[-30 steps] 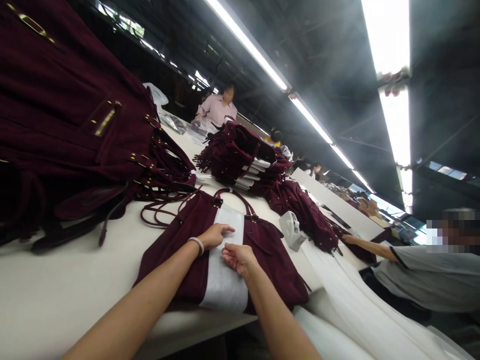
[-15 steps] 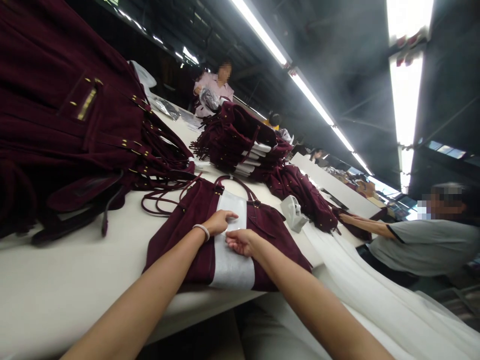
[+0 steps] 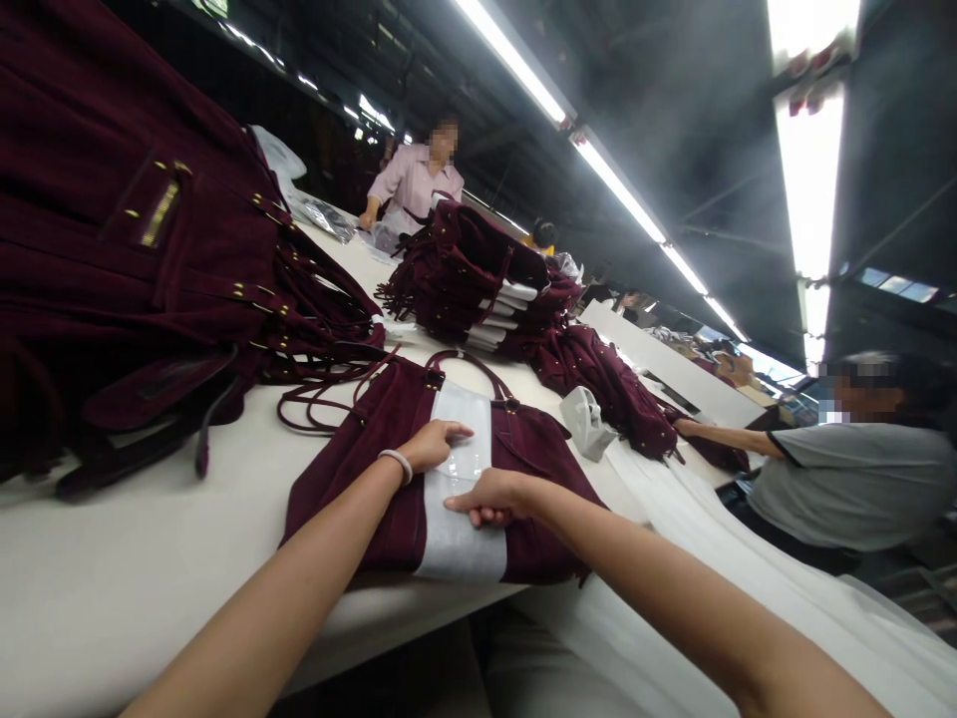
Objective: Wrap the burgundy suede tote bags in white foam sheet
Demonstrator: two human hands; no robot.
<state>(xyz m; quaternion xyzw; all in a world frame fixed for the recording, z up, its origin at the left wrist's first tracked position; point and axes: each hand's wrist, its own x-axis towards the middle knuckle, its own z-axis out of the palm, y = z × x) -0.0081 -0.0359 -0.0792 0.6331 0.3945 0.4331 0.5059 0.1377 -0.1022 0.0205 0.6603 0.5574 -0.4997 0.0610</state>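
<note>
1. Bag lies at worktop's near edge, white band across it.
2. Left grip is on band, index extended; cannot tell its hold.
3. Right grip, nearer, half-curls there; hold unclear.

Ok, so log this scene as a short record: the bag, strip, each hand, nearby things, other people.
Bag: maroon bag, lying on the white table
Strip: pale strip running over the bag's middle; underside hidden
Left hand: left hand, index finger extended on the strip
Right hand: right hand, lower on the strip, index finger extended
Between hands: shiny patch, possibly clear tape
Nearby: white dispenser-like object; stacked maroon bags
People: person in pink, person in grey
</note>
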